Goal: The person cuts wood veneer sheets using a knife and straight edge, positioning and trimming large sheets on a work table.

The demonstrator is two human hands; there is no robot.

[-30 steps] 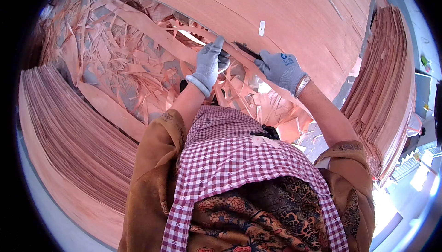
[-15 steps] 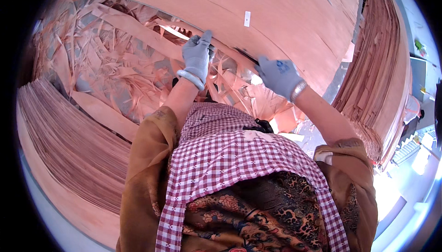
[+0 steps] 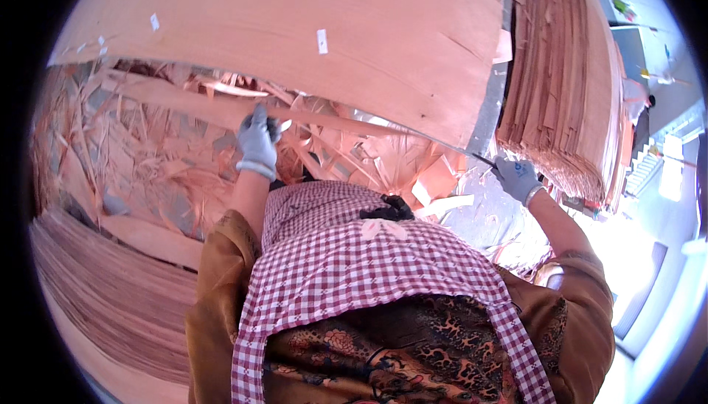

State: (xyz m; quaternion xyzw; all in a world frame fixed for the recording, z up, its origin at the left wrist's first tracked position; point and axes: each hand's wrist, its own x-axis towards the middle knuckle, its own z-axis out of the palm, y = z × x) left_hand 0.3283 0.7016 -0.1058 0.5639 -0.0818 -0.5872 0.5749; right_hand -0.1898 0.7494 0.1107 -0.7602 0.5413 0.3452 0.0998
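Note:
A large sheet of thin reddish wood veneer with small white labels lies before me, its near edge running across the view. At the sheet's right corner my right hand, in a grey glove, is closed round a dark, thin-bladed knife; its handle is hidden in the fist. My left hand, gloved too, is at the near edge on the left, fingers curled on a narrow veneer strip. That strip runs rightward from the hand along the sheet's edge.
Loose veneer scraps lie heaped under the near edge. One stack of veneer sheets stands at the lower left. Another tall veneer stack stands at the right, close to my right hand. Scraps also lie on the grey floor.
My right hand has drawn the knife rightward along the edge to the sheet's corner. A long strip now shows apart from the sheet. My view has shifted right; my hands are farther apart.

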